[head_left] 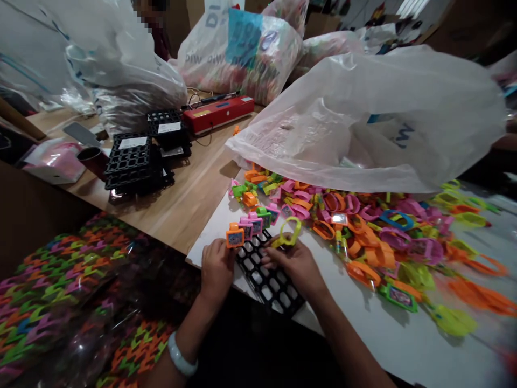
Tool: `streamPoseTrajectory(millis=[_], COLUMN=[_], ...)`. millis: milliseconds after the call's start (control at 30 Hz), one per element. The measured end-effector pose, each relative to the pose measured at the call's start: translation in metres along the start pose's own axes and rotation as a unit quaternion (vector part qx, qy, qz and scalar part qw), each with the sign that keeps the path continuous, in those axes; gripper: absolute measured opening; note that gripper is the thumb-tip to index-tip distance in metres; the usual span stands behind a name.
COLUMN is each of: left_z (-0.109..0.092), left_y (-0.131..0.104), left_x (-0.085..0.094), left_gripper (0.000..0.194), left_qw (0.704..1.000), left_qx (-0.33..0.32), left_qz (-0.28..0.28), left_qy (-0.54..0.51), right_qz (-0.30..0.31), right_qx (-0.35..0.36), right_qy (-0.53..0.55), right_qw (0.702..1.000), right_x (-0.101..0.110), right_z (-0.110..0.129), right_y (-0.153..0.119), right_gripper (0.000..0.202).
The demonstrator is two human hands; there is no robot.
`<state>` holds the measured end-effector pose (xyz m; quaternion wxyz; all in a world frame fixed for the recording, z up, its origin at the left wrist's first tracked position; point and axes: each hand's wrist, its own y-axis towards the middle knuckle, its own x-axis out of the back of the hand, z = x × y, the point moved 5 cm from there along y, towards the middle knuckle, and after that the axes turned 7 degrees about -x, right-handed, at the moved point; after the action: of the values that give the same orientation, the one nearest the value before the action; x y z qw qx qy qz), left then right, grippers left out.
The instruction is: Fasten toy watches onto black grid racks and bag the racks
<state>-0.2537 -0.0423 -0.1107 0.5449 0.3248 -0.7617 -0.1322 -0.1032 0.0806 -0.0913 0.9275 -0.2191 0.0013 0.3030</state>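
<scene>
A black tray point(266, 277) full of holes lies slanted at the near edge of the white tabletop. Along its far end stands a row of toy watches: an orange toy watch point(235, 237) at the left corner, then pink ones and a green toy watch point(264, 216). My left hand point(217, 269) is closed at that left corner, just below the orange watch; its fingertips are partly hidden. Over the tray's right side, my right hand point(297, 264) pinches a yellow-green toy watch point(291, 230) by its lower part, its looped strap upward.
Loose toy watches point(363, 237) heap to the right, beneath a large white plastic bag point(363, 108). Stacked black trays point(131, 161) and a red sealer-like device point(220, 114) sit on the wooden table. Bright plastic pieces point(60, 280) lie low at left. Another person is partly visible behind.
</scene>
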Motion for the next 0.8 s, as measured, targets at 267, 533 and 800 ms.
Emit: streamPoseTrajectory(millis=[267, 533, 800], left_z=[-0.005, 0.0, -0.004], left_y=[0.005, 0.002, 0.004], left_x=[-0.002, -0.005, 0.0], left_gripper=[0.022, 0.026, 0.02], left_qw=[1.0, 1.0, 0.999], left_qx=[-0.008, -0.007, -0.02], left_qz=[0.003, 0.005, -0.01], left_qy=[-0.019, -0.019, -0.029], right_qz=[-0.003, -0.02, -0.061], right_qx=[0.02, 0.221, 0.239], right_qy=[-0.103, -0.291, -0.341], right_qw=[0.994, 0.931, 0.907], right_x=[-0.036, -0.042, -0.04], right_z=[-0.029, -0.019, -0.025], right_y=[0.005, -0.004, -0.007], right_gripper=[0.038, 0.009, 0.008])
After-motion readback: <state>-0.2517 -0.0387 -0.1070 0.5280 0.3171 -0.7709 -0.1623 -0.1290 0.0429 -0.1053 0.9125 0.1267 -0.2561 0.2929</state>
